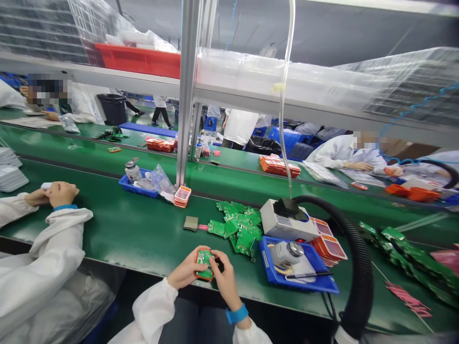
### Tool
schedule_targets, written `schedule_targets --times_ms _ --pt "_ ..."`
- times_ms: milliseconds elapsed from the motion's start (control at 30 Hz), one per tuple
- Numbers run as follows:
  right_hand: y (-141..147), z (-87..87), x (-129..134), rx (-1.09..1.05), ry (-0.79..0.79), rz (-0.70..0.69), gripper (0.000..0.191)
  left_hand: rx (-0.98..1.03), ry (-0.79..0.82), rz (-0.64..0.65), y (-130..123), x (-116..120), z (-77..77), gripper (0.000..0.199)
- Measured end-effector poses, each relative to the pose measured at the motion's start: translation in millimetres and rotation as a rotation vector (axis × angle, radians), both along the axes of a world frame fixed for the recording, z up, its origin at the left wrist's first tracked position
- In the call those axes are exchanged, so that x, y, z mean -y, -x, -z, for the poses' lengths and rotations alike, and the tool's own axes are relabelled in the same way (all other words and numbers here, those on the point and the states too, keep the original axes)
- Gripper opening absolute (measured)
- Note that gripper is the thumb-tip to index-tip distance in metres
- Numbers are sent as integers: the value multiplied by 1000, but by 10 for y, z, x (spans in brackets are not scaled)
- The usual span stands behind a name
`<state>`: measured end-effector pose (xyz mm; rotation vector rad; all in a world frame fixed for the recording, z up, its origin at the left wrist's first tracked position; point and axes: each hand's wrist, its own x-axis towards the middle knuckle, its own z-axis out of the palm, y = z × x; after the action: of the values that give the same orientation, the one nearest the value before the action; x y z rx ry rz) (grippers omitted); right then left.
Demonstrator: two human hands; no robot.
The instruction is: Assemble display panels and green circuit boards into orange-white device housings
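head camera view showed the left hand [186,271] gripping a small rectangular orange plastic frame [205,278] with a green printed circuit board [203,258] in it, above the near edge of the dark green worktop [143,239]. the right hand [224,276] was half-curled, thumb and fingertips at the board's right side; whether they pinched it, one couldn't tell. the step in hand looked like close work on the board within its frame. any further touch seemed to call for a steady left grip and light right fingertips.

A green circuit board [202,259] sits in an orange frame [204,249]. Held face up, it's at the desk's [139,248] near edge.
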<state>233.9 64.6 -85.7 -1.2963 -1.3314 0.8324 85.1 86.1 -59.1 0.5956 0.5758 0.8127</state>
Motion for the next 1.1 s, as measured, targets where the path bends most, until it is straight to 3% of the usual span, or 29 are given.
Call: schedule_targets --times_ms 233,567,900,1100 --pt "2 110 -11 -30 50 69 44 -11 -21 1 -2 0 -29 58" --pt "-26 -31 -25 -65 62 -16 22 -12 -52 -66 13 0 -27 59" --pt "-115 71 -116 -285 112 -7 37 -63 -73 -96 -38 0 -63 58" --pt "-149 82 -139 -392 132 -20 36 -92 -98 -124 -96 13 -65 58"
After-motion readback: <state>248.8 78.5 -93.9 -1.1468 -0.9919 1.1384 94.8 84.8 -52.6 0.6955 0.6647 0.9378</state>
